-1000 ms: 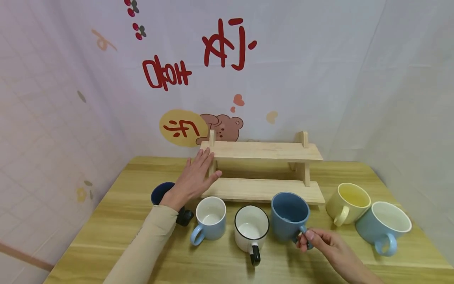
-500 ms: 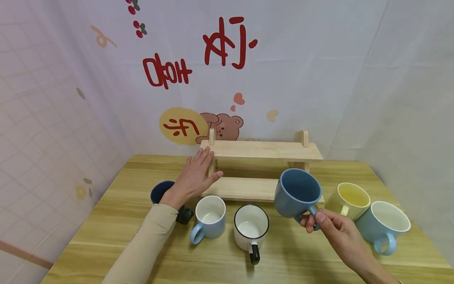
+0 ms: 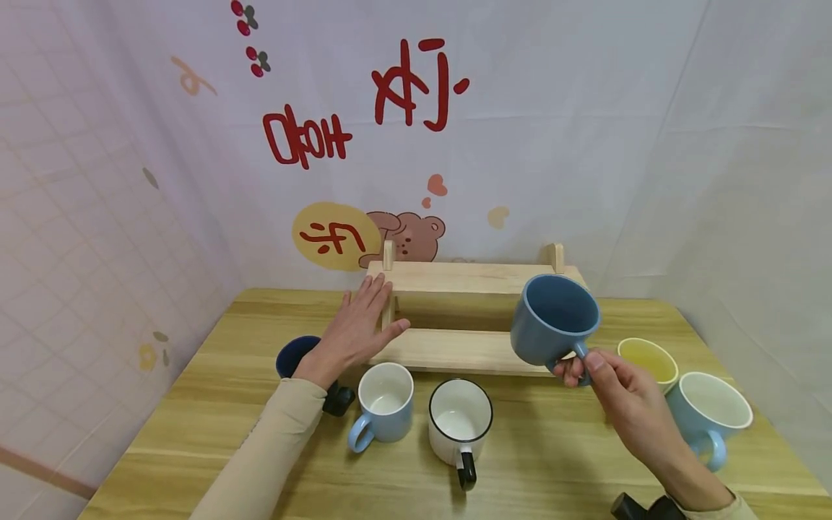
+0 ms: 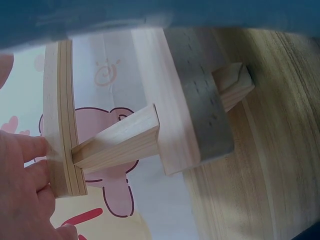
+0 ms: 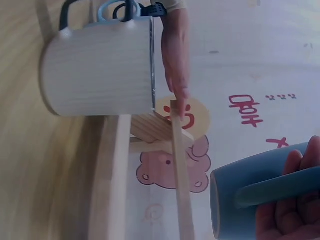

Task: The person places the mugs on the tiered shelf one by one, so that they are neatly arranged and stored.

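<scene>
One of six mugs, a slate-blue mug, hangs before the right end of a two-tier pale wooden shelf, its looped handle pinched by the right hand. On the wood-grained table stand five: a navy mug, a light-blue, white-lined mug, a white, black-rimmed mug, a yellow mug and a second light-blue mug. The left hand lies spread on the shelf's upper board.

Smooth wooden rack, blue mug apparently ceramic
</scene>
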